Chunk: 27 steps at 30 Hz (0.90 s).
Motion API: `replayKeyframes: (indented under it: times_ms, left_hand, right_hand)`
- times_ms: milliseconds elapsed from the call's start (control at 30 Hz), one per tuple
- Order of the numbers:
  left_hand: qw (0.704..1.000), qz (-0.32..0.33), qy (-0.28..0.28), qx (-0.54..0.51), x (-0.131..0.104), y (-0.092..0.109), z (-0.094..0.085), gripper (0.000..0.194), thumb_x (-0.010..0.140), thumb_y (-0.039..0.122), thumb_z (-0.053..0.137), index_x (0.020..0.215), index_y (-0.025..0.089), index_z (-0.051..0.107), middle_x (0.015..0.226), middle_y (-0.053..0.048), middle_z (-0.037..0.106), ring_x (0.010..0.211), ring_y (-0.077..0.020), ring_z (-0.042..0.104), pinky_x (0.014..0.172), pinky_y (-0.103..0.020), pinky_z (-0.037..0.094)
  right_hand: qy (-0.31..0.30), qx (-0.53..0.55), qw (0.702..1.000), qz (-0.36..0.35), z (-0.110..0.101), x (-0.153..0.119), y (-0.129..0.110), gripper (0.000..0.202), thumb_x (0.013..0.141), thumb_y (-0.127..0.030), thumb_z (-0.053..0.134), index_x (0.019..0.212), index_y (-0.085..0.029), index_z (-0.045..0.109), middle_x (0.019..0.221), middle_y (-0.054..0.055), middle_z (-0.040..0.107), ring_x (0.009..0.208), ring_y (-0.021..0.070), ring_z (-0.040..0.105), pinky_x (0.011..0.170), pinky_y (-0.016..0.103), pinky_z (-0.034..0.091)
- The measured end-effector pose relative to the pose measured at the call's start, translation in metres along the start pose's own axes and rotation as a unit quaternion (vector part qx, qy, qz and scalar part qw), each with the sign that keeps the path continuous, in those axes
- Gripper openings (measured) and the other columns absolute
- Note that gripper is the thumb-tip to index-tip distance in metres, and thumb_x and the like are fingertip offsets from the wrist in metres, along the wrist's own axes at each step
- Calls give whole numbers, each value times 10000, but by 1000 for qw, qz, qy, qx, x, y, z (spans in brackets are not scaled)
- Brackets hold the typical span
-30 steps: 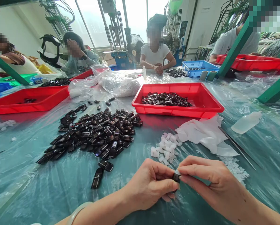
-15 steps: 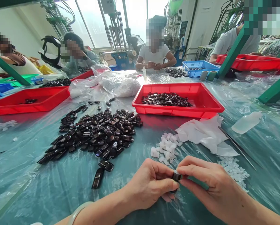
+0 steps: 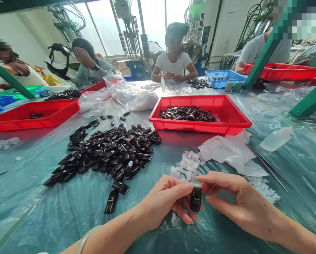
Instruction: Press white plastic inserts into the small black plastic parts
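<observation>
Between thumb and fingers, my left hand point(image 3: 168, 201) holds a glossy black piece point(image 3: 195, 199) upright, with a white part at its top end. My right hand point(image 3: 234, 201) is at the right of this piece, its index fingertip at the white top and its thumb spread apart below. Just behind my hands lie small white pieces point(image 3: 188, 165). A large heap of black pieces point(image 3: 113, 150) spreads to the left, and one loose black piece point(image 3: 111, 201) lies nearer to me.
Behind the heap stands a red tray point(image 3: 200, 126) holding black pieces. White cloth point(image 3: 226, 151), tweezers point(image 3: 266, 165), a translucent bottle point(image 3: 277, 138) and tiny white bits point(image 3: 265, 188) lie at the right. A green post point(image 3: 269, 46) slants there. Several people sit around the table.
The black piece has turned upright and shows its broad face. My right thumb and fingers have opened away from it. Across the table, a person has raised a hand to their head.
</observation>
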<state>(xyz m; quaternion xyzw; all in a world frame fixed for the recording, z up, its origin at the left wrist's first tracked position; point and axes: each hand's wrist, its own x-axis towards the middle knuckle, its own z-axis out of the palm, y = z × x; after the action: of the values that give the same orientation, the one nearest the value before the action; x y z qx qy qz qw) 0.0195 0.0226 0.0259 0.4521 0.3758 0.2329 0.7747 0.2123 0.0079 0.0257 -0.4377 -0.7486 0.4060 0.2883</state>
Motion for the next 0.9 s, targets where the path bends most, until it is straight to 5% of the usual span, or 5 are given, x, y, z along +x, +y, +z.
replayKeyframes:
  times_ms: [467, 633, 900]
  left_hand:
    - [998, -14, 56, 36, -1, 13, 2, 259, 734, 319, 587, 736, 71, 662, 694, -69, 618, 525, -91, 579, 448, -146, 452]
    - [983, 17, 120, 136, 16, 52, 2, 247, 676, 318, 653, 663, 71, 651, 571, -54, 614, 481, -106, 581, 446, -177, 462]
    - [950, 147, 211, 177, 82, 141, -17, 174, 766, 266, 582, 724, 96, 583, 654, -35, 607, 602, -94, 624, 644, -214, 522]
  right_hand:
    - [-31, 28, 998, 39, 1, 7, 8, 216, 806, -151, 462, 972, -199, 591, 755, -18, 591, 667, 112, 516, 613, 224, 428]
    - [-30, 9, 999, 40, 3, 8, 8, 136, 796, -160, 459, 858, -186, 577, 718, -18, 557, 622, 105, 469, 568, 215, 397]
    - [-32, -15, 999, 32, 5, 7, 13, 110, 788, -179, 461, 831, -186, 563, 729, -13, 563, 632, 115, 482, 585, 219, 414]
